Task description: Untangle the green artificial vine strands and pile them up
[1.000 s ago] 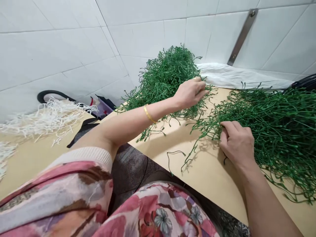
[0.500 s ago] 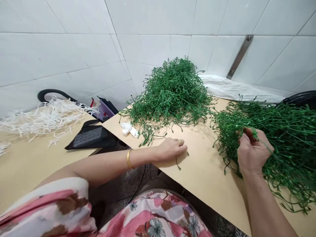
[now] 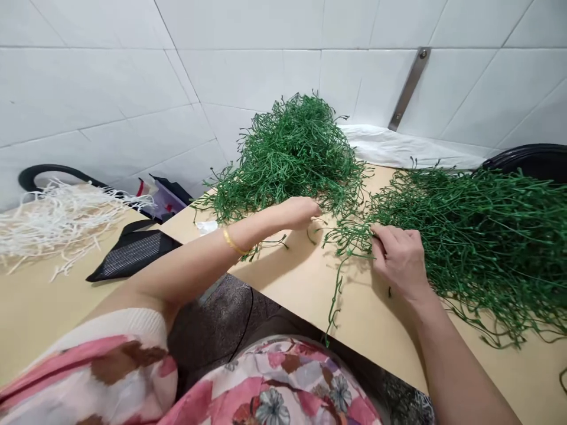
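Observation:
My right hand (image 3: 401, 257) is closed in a pinch on a bunch of thin green strands (image 3: 348, 235) with small knobbed tips. Their ends fan out leftward from the fingertips, and one long strand (image 3: 335, 298) trails toward the table's front edge. My left hand (image 3: 303, 213), curled shut, is raised a little above the tabletop; a short green strand (image 3: 312, 235) sticks out beneath its fingers. Behind it rises a tall heap of the same green strands (image 3: 299, 150). Another wide pile of green strands (image 3: 482, 236) lies just beyond and right of my right hand.
White strands (image 3: 57, 218) lie heaped on the left table (image 3: 35, 319). A black mesh pouch (image 3: 137, 251) lies by the gap between the tables. White cloth (image 3: 398, 147) runs along the tiled wall, below a metal bracket (image 3: 410, 88). A white scrap (image 3: 207, 227) is beside my left forearm.
My right hand has moved left from the right pile, drawing a bunch of green strands with it. My left hand has lifted off the tabletop and moved away from me. The view has shifted rightward.

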Demonstrator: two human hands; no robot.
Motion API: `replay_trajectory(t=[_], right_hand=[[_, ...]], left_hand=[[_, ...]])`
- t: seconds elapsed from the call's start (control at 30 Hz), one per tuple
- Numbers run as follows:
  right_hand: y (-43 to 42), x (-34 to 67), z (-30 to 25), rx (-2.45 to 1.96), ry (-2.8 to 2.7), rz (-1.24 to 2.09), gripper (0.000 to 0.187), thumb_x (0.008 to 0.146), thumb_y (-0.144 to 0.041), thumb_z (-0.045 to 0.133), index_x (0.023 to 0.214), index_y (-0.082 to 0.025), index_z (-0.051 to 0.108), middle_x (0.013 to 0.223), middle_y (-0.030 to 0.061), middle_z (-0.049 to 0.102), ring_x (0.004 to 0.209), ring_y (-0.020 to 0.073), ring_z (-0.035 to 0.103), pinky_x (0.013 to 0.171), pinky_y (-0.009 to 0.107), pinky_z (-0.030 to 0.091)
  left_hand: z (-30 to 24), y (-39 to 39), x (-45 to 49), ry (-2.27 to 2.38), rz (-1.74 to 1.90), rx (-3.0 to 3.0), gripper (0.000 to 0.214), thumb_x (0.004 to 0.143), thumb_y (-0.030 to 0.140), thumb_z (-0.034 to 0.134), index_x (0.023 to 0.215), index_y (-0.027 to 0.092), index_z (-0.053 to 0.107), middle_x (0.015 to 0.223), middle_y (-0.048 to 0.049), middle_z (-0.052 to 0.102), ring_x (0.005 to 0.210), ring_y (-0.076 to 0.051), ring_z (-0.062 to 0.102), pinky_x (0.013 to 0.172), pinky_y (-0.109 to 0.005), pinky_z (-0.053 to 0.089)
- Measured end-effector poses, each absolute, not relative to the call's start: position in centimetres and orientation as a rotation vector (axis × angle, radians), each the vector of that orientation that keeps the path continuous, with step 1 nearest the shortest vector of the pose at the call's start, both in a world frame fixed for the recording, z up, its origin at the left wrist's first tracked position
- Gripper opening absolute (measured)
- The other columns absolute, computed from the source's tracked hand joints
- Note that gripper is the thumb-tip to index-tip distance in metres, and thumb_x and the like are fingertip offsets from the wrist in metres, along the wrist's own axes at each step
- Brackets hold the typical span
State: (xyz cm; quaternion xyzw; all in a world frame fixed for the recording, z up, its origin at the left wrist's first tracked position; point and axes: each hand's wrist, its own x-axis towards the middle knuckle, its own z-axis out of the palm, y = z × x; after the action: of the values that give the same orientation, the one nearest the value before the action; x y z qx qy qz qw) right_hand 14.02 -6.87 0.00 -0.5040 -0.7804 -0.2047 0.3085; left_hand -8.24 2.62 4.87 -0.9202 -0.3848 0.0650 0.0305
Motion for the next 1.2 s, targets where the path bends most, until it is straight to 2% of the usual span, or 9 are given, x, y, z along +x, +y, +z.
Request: replay_trajectory(t=[0.07, 0.17, 0.23, 0.4, 0.6, 0.83, 0.97, 1.13, 1.2], right_hand=[[-6.9, 13.8, 0.0, -1.347, -2.097, -0.530, 0.012, 0.082, -0.016, 0.046, 0.086, -0.016, 0.058, 0.071, 0.0021, 0.061, 0.066, 0.0139, 0.049, 0.069, 0.029, 0.029], [-7.1, 13.3, 0.2, -1.362, -2.186, -0.556, 0.010, 0.080, -0.015, 0.048, 0.077, -0.017, 0.057, 0.068, 0.0018, 0.058, 0.067, 0.0151, 0.044, 0.069, 0.031, 0.026], [-7.3, 12.8, 0.3, -1.351, -2.232, -0.602, 0.009, 0.079, -0.015, 0.049, 0.076, -0.017, 0.057, 0.070, 0.0027, 0.059, 0.070, 0.0166, 0.043, 0.070, 0.032, 0.025], [-7.6, 12.2, 0.2, -1.317, -2.298, -0.663, 0.012, 0.077, -0.013, 0.048, 0.078, -0.018, 0.059, 0.073, 0.0049, 0.060, 0.076, 0.0194, 0.040, 0.070, 0.034, 0.022], [-7.6, 12.2, 0.0, -1.364, -2.310, -0.605, 0.010, 0.074, -0.013, 0.050, 0.075, -0.018, 0.059, 0.070, 0.0059, 0.059, 0.077, 0.0208, 0.038, 0.070, 0.036, 0.021], [-7.7, 11.9, 0.0, -1.328, -2.360, -0.586, 0.009, 0.074, -0.017, 0.049, 0.072, -0.018, 0.058, 0.071, 0.0060, 0.057, 0.081, 0.0211, 0.039, 0.074, 0.036, 0.023], [-7.6, 12.1, -0.2, -1.325, -2.358, -0.483, 0.010, 0.077, -0.022, 0.049, 0.074, -0.017, 0.057, 0.072, 0.0051, 0.057, 0.082, 0.0206, 0.040, 0.076, 0.036, 0.023], [-7.5, 11.9, 0.0, -1.319, -2.323, -0.483, 0.014, 0.080, -0.022, 0.047, 0.072, -0.018, 0.057, 0.073, 0.0049, 0.059, 0.081, 0.0202, 0.040, 0.075, 0.035, 0.023], [-7.6, 11.6, 0.3, -1.307, -2.337, -0.532, 0.013, 0.080, -0.020, 0.047, 0.071, -0.018, 0.056, 0.072, 0.0051, 0.058, 0.080, 0.0202, 0.040, 0.075, 0.035, 0.023]], left_hand=[[6.2, 0.2, -8.7, -1.253, -0.014, -2.783, 0.021, 0.076, 0.011, 0.041, 0.068, 0.014, 0.061, 0.069, -0.0068, 0.059, 0.062, -0.013, 0.051, 0.053, -0.025, 0.031], [7.4, -2.4, -8.2, -1.149, -0.543, -2.854, 0.025, 0.082, 0.016, 0.037, 0.077, 0.014, 0.062, 0.072, -0.0050, 0.059, 0.064, -0.011, 0.050, 0.059, -0.024, 0.036], [7.5, -3.0, -6.9, -1.027, -0.639, -2.946, 0.025, 0.082, 0.018, 0.037, 0.077, 0.014, 0.062, 0.072, -0.0042, 0.059, 0.068, -0.011, 0.051, 0.069, -0.025, 0.038], [5.9, -1.7, -2.7, -1.051, -0.248, -3.048, 0.024, 0.075, 0.016, 0.042, 0.058, 0.014, 0.059, 0.066, -0.0074, 0.059, 0.070, -0.015, 0.050, 0.082, -0.032, 0.036], [5.8, -0.1, -1.2, -1.353, 0.059, -3.228, 0.007, 0.059, 0.018, 0.051, 0.056, 0.016, 0.058, 0.052, -0.0035, 0.052, 0.055, -0.015, 0.047, 0.054, -0.027, 0.035], [5.6, 0.2, 0.2, -1.622, 0.300, -3.103, 0.013, 0.051, 0.013, 0.058, 0.041, 0.017, 0.050, 0.038, -0.0013, 0.044, 0.050, -0.015, 0.046, 0.052, -0.026, 0.036], [4.3, 0.4, -0.1, -1.746, -0.083, -3.286, 0.016, 0.047, 0.004, 0.059, 0.037, 0.015, 0.052, 0.035, 0.0011, 0.041, 0.045, -0.011, 0.041, 0.047, -0.024, 0.034], [3.3, 2.5, -0.7, -2.082, -0.907, -3.157, 0.018, 0.056, 0.009, 0.061, 0.044, 0.015, 0.049, 0.040, 0.0033, 0.040, 0.044, -0.008, 0.039, 0.045, -0.021, 0.034], [3.4, 3.3, -0.6, -2.231, -1.075, -3.056, 0.020, 0.060, 0.012, 0.061, 0.046, 0.015, 0.047, 0.039, 0.0036, 0.039, 0.042, -0.008, 0.041, 0.044, -0.021, 0.036]])
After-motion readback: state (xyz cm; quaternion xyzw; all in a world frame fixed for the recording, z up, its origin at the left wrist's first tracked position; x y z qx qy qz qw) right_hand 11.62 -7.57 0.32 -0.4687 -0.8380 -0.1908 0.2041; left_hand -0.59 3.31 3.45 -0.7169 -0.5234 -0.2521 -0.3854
